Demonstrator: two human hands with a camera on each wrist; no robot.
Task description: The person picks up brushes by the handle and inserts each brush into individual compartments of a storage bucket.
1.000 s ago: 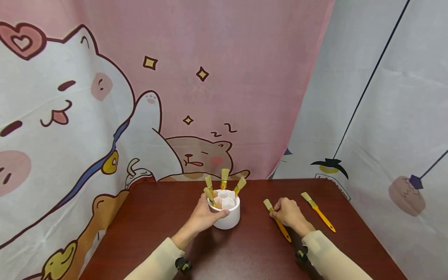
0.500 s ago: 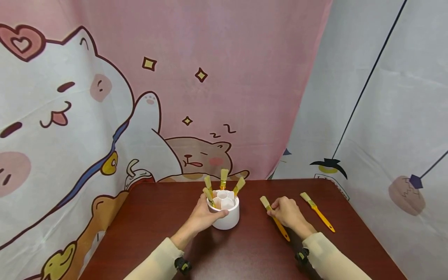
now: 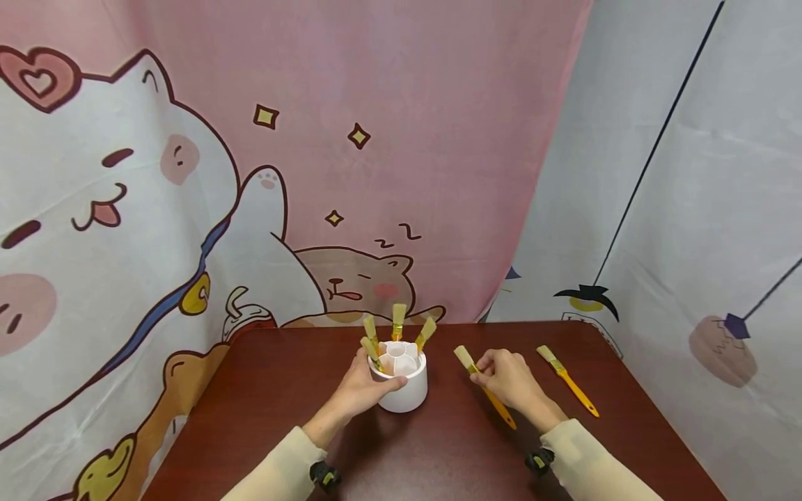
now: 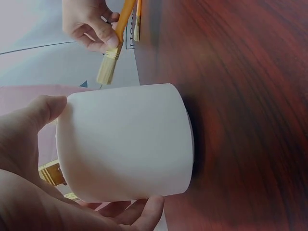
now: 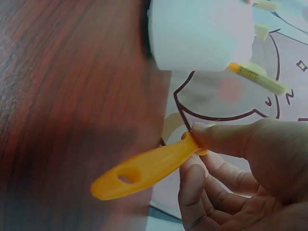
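Observation:
My left hand (image 3: 358, 391) grips a white round holder (image 3: 404, 398) around its side, thumb at the front and fingers behind. Divided compartments show inside its top, and several paintbrushes stand in it with bristles up, one brush (image 3: 398, 321) at the back. In the left wrist view the smooth outer wall (image 4: 127, 144) fills the middle. To the right, my right hand (image 3: 509, 379) pinches another paintbrush (image 3: 499, 410) between thumb and fingers near its metal band. Its yellow handle (image 5: 144, 171) slants toward the table in the right wrist view; bristles are hidden there.
One more yellow-handled paintbrush (image 3: 578, 391) lies on the dark red-brown table (image 3: 288, 390), right of my right hand. A cartoon-printed cloth (image 3: 464, 174) hangs behind the table, and a pale cloth (image 3: 689, 229) is on the right.
My right hand has drawn the pinched paintbrush slightly left, its bristle end lifting and shifting toward the holder. The left hand keeps its grip on the holder, which stays in place.

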